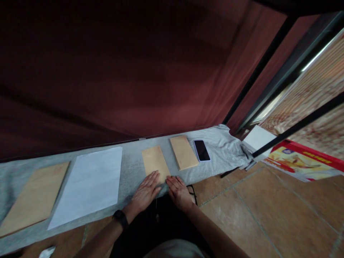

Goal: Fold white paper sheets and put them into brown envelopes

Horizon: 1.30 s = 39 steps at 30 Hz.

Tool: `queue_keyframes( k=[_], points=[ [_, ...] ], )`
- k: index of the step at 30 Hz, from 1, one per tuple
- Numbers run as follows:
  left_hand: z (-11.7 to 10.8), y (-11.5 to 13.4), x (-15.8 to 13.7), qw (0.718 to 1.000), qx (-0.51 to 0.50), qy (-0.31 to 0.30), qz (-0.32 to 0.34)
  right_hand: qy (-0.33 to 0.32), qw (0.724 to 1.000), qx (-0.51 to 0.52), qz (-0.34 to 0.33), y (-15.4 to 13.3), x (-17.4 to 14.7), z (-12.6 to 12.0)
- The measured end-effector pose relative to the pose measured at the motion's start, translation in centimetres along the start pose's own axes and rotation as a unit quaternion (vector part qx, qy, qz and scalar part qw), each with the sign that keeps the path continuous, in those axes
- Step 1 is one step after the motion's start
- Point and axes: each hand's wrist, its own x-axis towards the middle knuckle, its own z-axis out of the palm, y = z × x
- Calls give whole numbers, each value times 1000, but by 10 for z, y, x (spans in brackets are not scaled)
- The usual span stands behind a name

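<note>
A tan paper envelope [155, 159] lies flat on the grey cloth-covered table [131, 161] right in front of me. My left hand [147, 189] rests on its near left part, fingers stretched out and lying flat. At the envelope's near right corner is my right hand [179, 191], its fingertips pressing down and the fingers extended. Neither hand has anything gripped. Just right of this envelope sits a stack of similar envelopes [184, 152]. White paper sheets [88, 182] lie to the left of my left hand.
A larger tan envelope or stack [37, 193] lies at the far left. The phone [201, 150] is dark-screened, right of the envelope stack. A dark red curtain [120, 82] hangs behind the table. Black metal poles [260, 68] and a red-edged printed box [301, 161] stand at the right.
</note>
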Motion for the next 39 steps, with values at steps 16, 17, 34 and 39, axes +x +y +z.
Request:
queue_keyframes(
  k=[16,17,34,39],
  points=[
    [9,-41,149,986,45,-42,-158,12,999,39,24,2,1,5],
    [9,-40,149,985,43,-45,-163,13,999,44,27,2,1,5],
    [9,28,45,998,49,-6,-26,-6,998,50,30,3,-2,3],
    [0,45,8,999,45,10,5,-26,998,41,29,2,1,-2]
  ],
)
